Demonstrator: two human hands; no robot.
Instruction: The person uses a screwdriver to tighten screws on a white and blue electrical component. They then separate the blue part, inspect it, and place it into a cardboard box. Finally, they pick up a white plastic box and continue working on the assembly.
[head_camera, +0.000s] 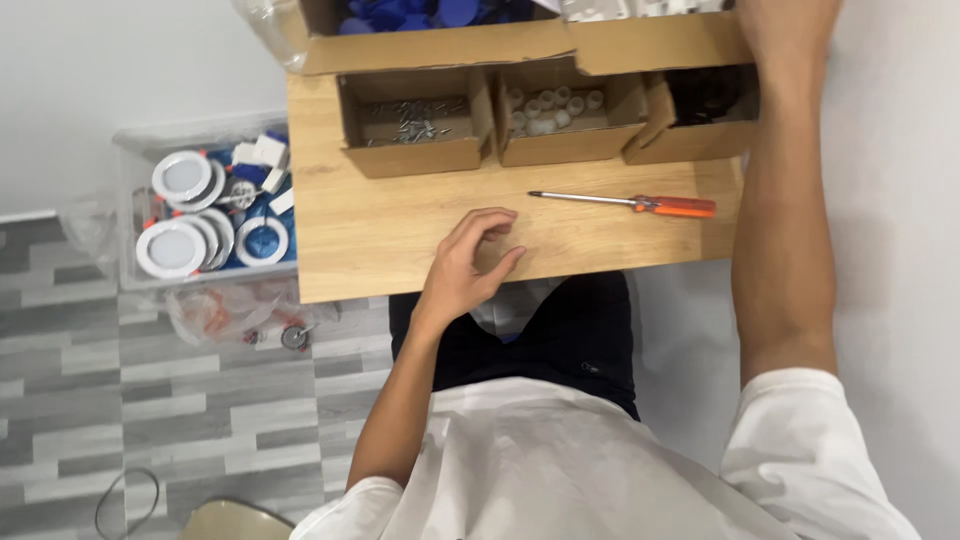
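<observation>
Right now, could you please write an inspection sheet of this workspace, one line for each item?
Surface: small wooden table, light wood top.
Job's things: orange-handled screwdriver lying flat; cardboard box of screws; cardboard box of small white parts; cardboard box of dark parts.
Clutter: larger carton behind with blue pieces.
Grippers: left hand rests on the table, fingers curled, holding nothing visible; right hand reaches over the far boxes, fingers out of frame.
Cables: thin loop on the floor.
Surroundings: clear bin with round white lamp fittings; plastic bag; grey plank floor.
</observation>
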